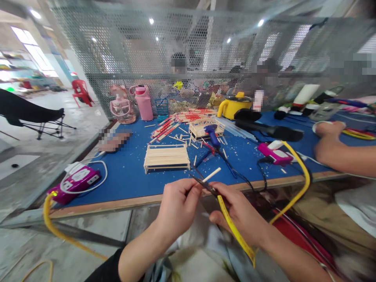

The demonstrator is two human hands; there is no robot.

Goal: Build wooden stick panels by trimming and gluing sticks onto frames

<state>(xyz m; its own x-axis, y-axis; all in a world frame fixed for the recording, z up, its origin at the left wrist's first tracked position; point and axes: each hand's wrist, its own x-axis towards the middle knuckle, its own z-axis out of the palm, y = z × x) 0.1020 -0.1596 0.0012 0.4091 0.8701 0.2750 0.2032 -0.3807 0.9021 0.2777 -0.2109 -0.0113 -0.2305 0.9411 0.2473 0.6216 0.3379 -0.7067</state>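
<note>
Left hand: the (179, 203) left hand pinches between thumb and fingers, low over the counter's near edge, with a (212, 174) pale stick at its fingertips.
Pale stick: it slants up and to the right, its free end pointing over the counter, and crosses the blades of the cutting tool.
Right hand: the (242, 213) right hand is curled about the (210, 188) cutting tool, just beside the left hand; the tool's dark blades point left, towards the left fingertips.
Yellow strip: a (233, 229) yellow strip slopes down past the right palm; whether it belongs to the tool I cannot tell.
Counter: the (117, 188) counter is blue, edged in wood, and strewn with pale scraps.
Stick rack: a (167, 156) stick rack lies on the counter beyond the left hand, its top a row of parallel sticks.
Stick frame: a (196, 132) stick frame sits farther back, partly behind a (212, 136) blue glue gun.
Supplies: (166, 129) red-banded stick bundles lie behind the rack; (239, 128) clear rods lie right of the frame.
Back row: a (143, 105) pink bottle stands to the left, a (235, 110) yellow pot to the right.
Neighbour: a (329, 135) co-worker's hand rests at the right, well apart.
</note>
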